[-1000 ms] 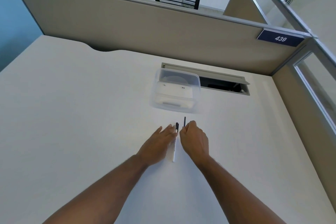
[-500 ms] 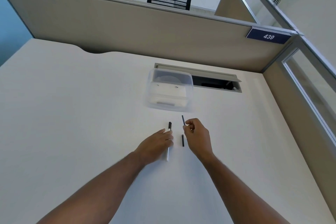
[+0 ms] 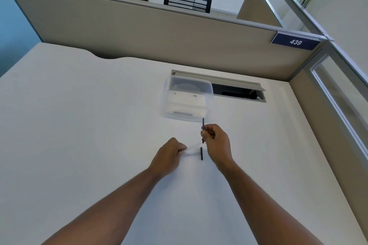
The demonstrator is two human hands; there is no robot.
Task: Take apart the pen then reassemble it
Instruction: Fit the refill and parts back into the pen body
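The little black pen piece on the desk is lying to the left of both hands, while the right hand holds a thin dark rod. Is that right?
Not quite. In the head view the black pen piece lies on the desk between the left hand and the right hand, not left of both. The right hand does hold a thin dark rod.

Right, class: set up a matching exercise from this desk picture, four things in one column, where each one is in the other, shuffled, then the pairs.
Things
1. refill
2. barrel
3. black piece
4. clear box

Places
A. lying loose on the desk between the hands
B. pinched in the right hand
C. standing beyond the hands, by the cable slot
D. held in the left hand

Pairs: 1-B, 2-D, 3-A, 4-C
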